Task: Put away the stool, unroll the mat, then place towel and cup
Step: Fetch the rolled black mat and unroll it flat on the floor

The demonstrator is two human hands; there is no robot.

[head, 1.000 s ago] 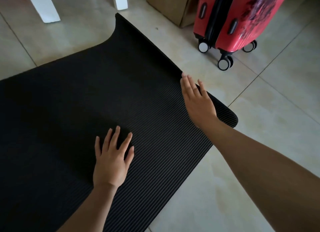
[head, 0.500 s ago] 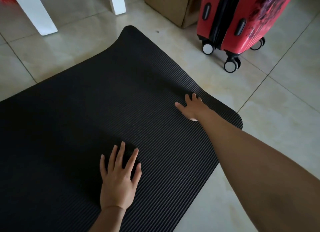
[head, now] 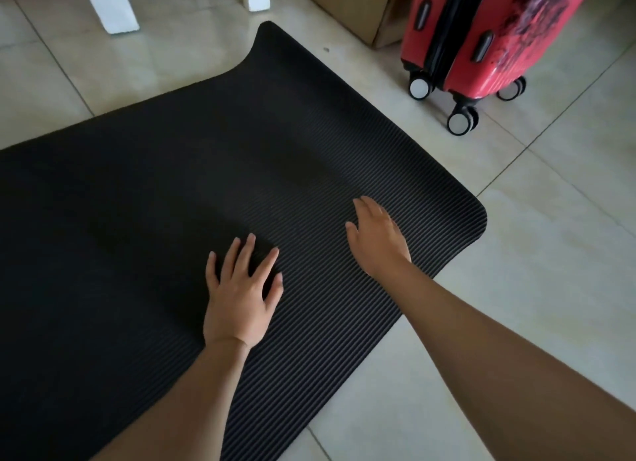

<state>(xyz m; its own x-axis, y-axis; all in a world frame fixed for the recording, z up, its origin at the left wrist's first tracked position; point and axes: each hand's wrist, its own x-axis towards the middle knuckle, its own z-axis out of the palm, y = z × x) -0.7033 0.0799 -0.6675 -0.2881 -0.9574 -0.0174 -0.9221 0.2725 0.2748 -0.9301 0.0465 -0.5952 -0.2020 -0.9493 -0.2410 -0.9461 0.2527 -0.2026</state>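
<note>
A black ribbed mat (head: 144, 199) lies unrolled on the tiled floor, running off the left edge of the view. Its far corner near the white legs curls up a little. My left hand (head: 241, 298) rests flat on the mat with fingers spread. My right hand (head: 378, 240) lies palm down on the mat a short way to the right, near the mat's end. Neither hand holds anything. No towel, cup or stool seat is in view.
A red wheeled suitcase (head: 481, 40) stands upright at the top right, just beyond the mat's end. A brown cardboard box (head: 354, 6) sits beside it. Two white furniture legs (head: 110, 6) stand at the top left. Pale floor tiles (head: 550, 254) surround the mat.
My right hand has slid from the mat's far edge inward and toward me, pressing the mat flat. The left hand stays flat on the mat. The raised end now lies lower.
</note>
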